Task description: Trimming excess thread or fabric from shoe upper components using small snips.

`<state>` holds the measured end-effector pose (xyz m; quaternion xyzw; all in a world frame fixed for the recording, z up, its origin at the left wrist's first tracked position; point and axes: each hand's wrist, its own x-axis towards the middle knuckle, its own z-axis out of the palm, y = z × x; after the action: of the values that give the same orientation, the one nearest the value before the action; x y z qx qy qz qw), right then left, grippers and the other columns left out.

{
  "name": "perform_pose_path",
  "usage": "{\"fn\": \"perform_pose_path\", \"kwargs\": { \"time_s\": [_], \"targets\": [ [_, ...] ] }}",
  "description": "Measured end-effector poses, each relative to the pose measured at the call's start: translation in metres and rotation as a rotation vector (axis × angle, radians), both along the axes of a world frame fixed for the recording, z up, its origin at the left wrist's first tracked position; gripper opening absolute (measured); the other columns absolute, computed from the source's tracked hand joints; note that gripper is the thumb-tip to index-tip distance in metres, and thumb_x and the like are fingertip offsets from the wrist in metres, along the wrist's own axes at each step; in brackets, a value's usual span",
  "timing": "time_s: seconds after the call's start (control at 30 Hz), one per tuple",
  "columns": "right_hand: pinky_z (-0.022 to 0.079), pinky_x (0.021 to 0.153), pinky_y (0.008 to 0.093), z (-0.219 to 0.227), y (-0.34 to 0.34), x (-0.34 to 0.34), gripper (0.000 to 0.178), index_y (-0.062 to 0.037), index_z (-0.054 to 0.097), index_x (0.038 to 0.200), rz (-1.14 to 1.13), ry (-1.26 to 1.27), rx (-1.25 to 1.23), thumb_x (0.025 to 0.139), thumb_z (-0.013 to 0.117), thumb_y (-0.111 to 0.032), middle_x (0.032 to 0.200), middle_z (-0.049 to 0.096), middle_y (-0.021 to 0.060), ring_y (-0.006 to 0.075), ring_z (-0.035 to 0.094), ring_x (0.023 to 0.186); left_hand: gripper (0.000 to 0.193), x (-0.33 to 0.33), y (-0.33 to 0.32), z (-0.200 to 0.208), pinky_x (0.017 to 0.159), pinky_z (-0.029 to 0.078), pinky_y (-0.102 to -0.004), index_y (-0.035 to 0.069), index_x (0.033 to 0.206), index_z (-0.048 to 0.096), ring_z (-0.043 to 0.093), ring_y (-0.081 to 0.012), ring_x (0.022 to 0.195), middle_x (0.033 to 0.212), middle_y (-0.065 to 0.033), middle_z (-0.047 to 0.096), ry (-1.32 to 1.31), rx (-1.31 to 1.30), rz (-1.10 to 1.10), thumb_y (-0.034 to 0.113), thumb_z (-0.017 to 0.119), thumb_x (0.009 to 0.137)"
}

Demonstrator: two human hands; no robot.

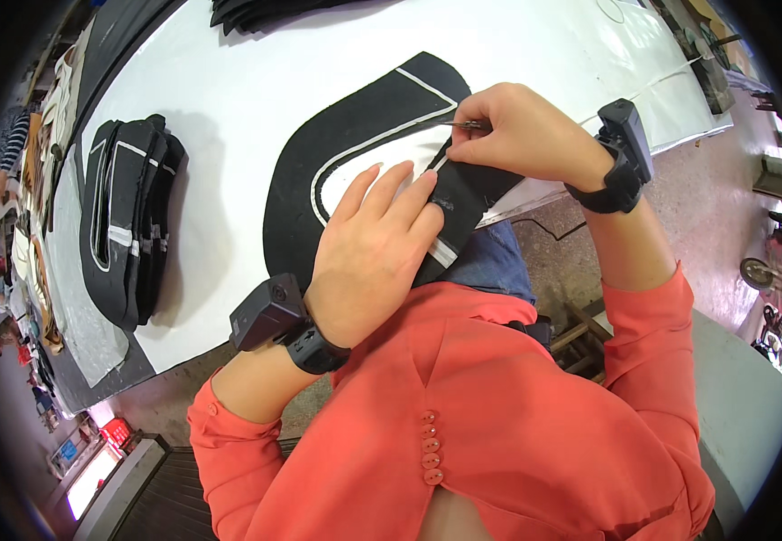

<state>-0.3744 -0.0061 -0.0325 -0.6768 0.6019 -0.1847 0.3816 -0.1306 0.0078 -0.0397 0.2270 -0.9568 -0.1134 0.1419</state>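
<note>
A black padded piece point(294, 185), curved around an oval opening, lies on the white tabletop in front of me. White tape point(341, 155) follows the edge of the opening. My left hand point(377, 230) rests on the piece with its fingers spread, the fingertips by the opening and the tape on its near right side. My right hand point(499, 131) is closed in a pinch around a thin pointed metal tool point(456, 123), whose tip points left over the opening. Its fingertips are close to the tape, and exactly what they press on is hidden.
A stack of similar black pieces with white tape point(134, 221) stands on the table's left. More black material point(269, 11) lies at the far edge. A wooden block point(696, 54) sits at the far right corner. Heaped materials point(44, 207) lie beyond the table's left side.
</note>
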Motion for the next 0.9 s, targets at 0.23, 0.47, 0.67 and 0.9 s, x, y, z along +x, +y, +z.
{"fn": "perform_pose_path", "kwargs": {
  "time_s": [0.23, 0.47, 0.67, 0.9],
  "targets": [
    [0.047, 0.059, 0.0300, -0.004, -0.005, 0.004, 0.024, 0.0042, 0.069, 0.083, -0.005, 0.153, -0.007, 0.079, 0.075, -0.019, 0.065, 0.062, 0.0068, 0.0133, 0.057, 0.060, 0.019, -0.013, -0.007, -0.001, 0.108, 0.045, -0.0485, 0.005, 0.102, 0.064, 0.058, -0.0336, 0.125, 0.126, -0.0107, 0.065, 0.047, -0.013, -0.003, 0.003, 0.060, 0.084],
    [0.044, 0.057, 0.0271, 0.000, -0.005, -0.018, 0.018, 0.0010, 0.070, 0.083, 0.002, 0.010, 0.022, 0.083, 0.076, -0.016, 0.064, 0.058, 0.0018, 0.0084, 0.055, 0.061, 0.018, -0.017, -0.014, 0.000, 0.108, 0.045, -0.0482, 0.004, 0.100, 0.065, 0.060, -0.0325, 0.123, 0.120, -0.0094, 0.068, 0.062, -0.002, -0.028, 0.002, 0.060, 0.083],
    [0.044, 0.058, 0.0277, -0.008, -0.008, -0.019, 0.021, 0.0017, 0.069, 0.080, -0.033, -0.015, -0.034, 0.082, 0.075, -0.019, 0.065, 0.058, 0.0021, 0.0093, 0.051, 0.060, 0.017, -0.023, -0.018, -0.002, 0.108, 0.045, -0.0482, 0.004, 0.099, 0.065, 0.060, -0.0319, 0.124, 0.119, -0.0095, 0.068, 0.064, -0.040, -0.051, 0.003, 0.061, 0.083],
    [0.045, 0.059, 0.0284, 0.000, -0.007, -0.014, 0.021, 0.0018, 0.068, 0.079, -0.056, 0.045, 0.035, 0.081, 0.074, -0.019, 0.065, 0.058, 0.0022, 0.0095, 0.052, 0.061, 0.013, -0.029, -0.021, -0.008, 0.109, 0.045, -0.0482, 0.004, 0.095, 0.064, 0.060, -0.0317, 0.124, 0.120, -0.0090, 0.068, 0.098, -0.113, -0.034, 0.003, 0.061, 0.083]
  ]
}}
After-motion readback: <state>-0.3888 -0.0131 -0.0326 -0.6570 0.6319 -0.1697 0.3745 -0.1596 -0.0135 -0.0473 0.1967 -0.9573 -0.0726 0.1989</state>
